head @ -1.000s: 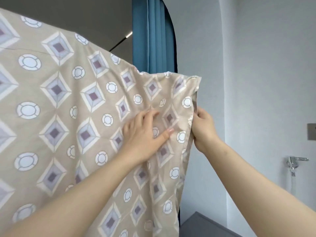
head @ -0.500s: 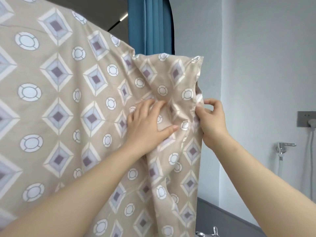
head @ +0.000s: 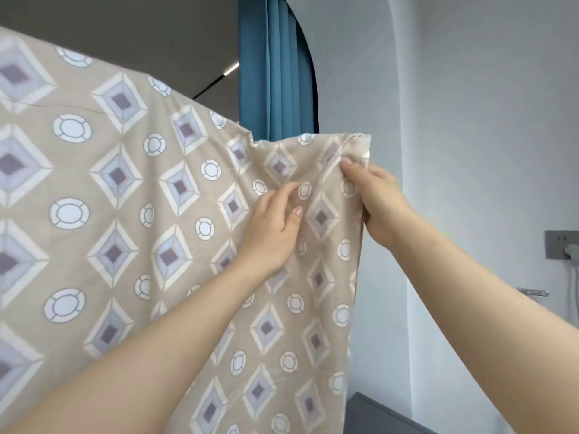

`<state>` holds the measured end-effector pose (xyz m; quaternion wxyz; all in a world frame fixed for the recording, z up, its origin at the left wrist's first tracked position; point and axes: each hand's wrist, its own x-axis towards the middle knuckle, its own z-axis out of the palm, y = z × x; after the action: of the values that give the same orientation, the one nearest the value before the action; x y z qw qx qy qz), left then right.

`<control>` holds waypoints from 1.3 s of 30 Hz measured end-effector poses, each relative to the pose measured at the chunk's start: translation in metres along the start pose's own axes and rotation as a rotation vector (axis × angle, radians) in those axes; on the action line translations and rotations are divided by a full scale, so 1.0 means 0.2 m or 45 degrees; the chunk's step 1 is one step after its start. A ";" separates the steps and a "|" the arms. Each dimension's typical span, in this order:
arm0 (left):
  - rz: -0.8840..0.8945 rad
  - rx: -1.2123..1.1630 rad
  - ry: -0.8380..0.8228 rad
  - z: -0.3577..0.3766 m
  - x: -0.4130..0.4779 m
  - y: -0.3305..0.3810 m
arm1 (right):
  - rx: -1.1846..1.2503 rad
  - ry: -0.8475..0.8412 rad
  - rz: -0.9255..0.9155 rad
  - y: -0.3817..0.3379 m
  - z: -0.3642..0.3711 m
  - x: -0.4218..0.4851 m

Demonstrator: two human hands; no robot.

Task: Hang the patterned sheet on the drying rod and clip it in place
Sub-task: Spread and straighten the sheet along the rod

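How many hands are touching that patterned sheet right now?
2. The left hand lies against the front of the patterned sheet; the right hand pinches its right edge near the top corner.

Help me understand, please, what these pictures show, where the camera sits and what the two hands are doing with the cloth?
There is no machine here: a person works with bare hands, and the camera is worn on their head, so the view looks out over their own hands. In front hangs the patterned sheet, beige with diamonds and circles. It is draped over something that its top fold hides, presumably the drying rod. The right hand pinches the sheet's side edge near the top corner, with the thumb in front. The left hand rests its fingers on the cloth beside it. No clip is in view. Behind are a blue curtain and, at the far right, a grey wall socket.
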<state>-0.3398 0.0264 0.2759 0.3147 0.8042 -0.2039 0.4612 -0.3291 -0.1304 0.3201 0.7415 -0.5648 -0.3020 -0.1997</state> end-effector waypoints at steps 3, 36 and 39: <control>0.044 0.041 0.016 -0.08 0.11 0.04 | 0.143 0.076 0.061 -0.11 -0.01 0.10; 0.397 1.195 0.477 -0.64 0.14 -0.03 | -0.200 0.402 0.355 0.17 0.19 0.41; 0.328 1.203 0.501 -0.70 0.10 -0.04 | -0.075 0.162 0.528 0.29 0.39 0.30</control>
<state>-0.4115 0.1283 0.3442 -0.1091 0.7250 -0.0082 0.6800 -0.2646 -0.0374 0.3322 0.7674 -0.6226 -0.1261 -0.0870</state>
